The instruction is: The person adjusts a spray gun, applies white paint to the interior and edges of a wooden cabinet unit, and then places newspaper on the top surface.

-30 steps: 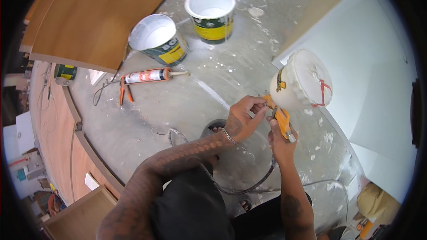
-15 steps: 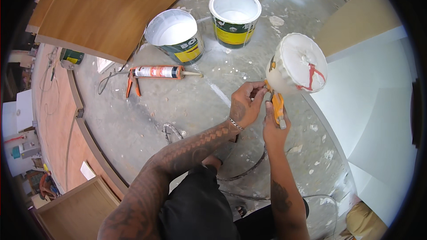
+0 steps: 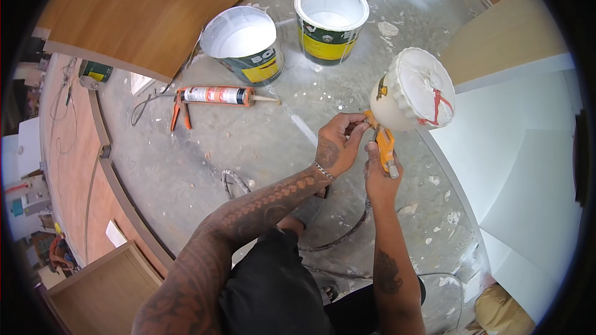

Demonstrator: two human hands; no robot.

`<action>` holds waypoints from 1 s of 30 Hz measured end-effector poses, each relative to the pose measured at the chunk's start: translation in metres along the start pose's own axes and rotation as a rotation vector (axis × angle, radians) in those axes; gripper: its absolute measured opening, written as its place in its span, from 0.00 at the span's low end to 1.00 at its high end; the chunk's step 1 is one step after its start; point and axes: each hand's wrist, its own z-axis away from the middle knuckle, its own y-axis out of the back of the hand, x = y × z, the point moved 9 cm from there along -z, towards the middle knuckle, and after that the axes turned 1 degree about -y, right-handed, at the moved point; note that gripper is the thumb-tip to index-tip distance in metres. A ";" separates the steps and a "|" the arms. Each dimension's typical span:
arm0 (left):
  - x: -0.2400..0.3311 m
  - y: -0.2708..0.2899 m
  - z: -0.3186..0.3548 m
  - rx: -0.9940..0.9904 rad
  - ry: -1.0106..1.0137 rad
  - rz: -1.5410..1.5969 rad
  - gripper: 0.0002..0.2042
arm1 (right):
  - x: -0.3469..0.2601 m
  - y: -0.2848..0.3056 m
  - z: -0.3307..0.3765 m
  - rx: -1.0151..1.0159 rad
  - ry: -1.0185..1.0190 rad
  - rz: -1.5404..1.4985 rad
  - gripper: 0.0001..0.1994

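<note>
My right hand [image 3: 383,180] is wrapped round the handle of a paint spray gun [image 3: 385,144] with yellow parts. On top of the gun sits a white paint cup [image 3: 422,90], its lid smeared with paint and marked by a red streak. The fingers of my left hand [image 3: 338,142] are pinched at the gun's yellow front end, just left of the cup. A dark hose [image 3: 347,239] runs down from below the right hand and along the floor. The trigger is mostly hidden by my fingers.
Two paint buckets, a left one [image 3: 259,67] and a right one [image 3: 328,40], hold white paint ahead. An orange caulking gun [image 3: 217,95] lies left of my hands. A wooden panel [image 3: 143,12] stands far left, a white panel [image 3: 509,149] at right. Paint spatters the concrete floor.
The view has shifted slightly, and the buckets and caulking gun appear a little higher in the picture. Both hands keep nearly the same hold on the spray gun.
</note>
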 end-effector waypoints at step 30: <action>0.004 -0.003 0.011 -0.044 0.010 -0.040 0.07 | 0.001 0.009 0.012 -0.006 -0.033 0.012 0.20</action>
